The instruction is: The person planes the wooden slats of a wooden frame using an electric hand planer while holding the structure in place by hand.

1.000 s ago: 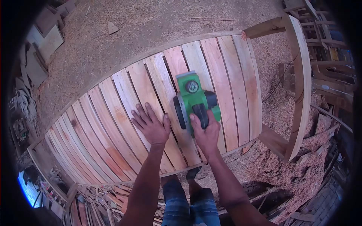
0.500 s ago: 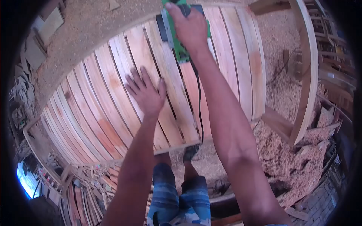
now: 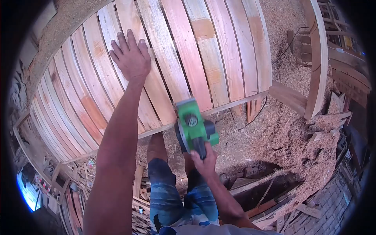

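My left hand [image 3: 132, 58] lies flat on the slatted wooden panel [image 3: 182, 51], its fingers spread and nothing held. My right hand [image 3: 204, 158] is wrapped round the black rear handle of a green electric planer [image 3: 192, 124]. The planer's front end is at the panel's near edge, while its body hangs out past that edge, over my legs. Narrow gaps run between the slats, and some slats have darker orange-brown patches.
An upright wooden frame [image 3: 316, 58] joins the panel's right end. Wood shavings [image 3: 290, 145] cover the ground at the right. Scrap strips [image 3: 74, 203] lie at the lower left. A dark cable [image 3: 284, 55] hangs near the frame.
My right hand has drawn the planer from the panel's far edge back to the near edge. The whole view has shifted, and my left hand stays flat on the slats.
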`<state>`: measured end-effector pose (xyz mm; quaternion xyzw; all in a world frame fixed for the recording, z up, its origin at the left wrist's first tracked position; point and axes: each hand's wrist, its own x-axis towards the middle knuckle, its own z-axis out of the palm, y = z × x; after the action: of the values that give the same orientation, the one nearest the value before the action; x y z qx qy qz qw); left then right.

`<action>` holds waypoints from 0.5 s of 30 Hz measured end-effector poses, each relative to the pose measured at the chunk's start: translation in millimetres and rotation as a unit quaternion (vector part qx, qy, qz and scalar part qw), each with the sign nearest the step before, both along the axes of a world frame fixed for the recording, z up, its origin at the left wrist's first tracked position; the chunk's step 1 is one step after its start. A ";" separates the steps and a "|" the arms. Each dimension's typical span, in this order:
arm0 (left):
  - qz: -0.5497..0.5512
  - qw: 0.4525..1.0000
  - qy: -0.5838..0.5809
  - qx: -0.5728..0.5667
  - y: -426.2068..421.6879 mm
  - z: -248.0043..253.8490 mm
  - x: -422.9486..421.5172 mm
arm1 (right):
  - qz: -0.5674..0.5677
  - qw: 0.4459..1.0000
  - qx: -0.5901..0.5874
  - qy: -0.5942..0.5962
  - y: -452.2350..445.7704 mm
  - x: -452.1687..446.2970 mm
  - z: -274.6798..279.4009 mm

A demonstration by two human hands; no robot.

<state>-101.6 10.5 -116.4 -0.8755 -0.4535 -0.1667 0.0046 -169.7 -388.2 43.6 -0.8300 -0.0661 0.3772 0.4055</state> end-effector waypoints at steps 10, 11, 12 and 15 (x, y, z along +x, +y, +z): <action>-0.093 0.994 0.050 -0.026 28.1 21.3 -38.7 | -0.005 0.998 0.021 -0.064 52.2 14.7 -19.8; -0.093 0.994 0.044 -0.023 28.7 19.1 -39.4 | -0.003 0.997 0.015 -0.071 63.5 20.9 -19.2; -0.092 0.995 0.031 -0.029 29.5 18.7 -39.6 | -0.005 0.997 0.016 -0.071 78.6 30.5 -18.9; -0.087 0.996 0.011 -0.035 33.8 22.8 -37.3 | -0.009 0.996 0.027 -0.088 142.4 65.0 -14.1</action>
<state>-138.9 44.4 -93.6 -0.9130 -0.3811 -0.1410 -0.0362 -104.7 -245.8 29.6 -0.8495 -0.1042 0.2971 0.4233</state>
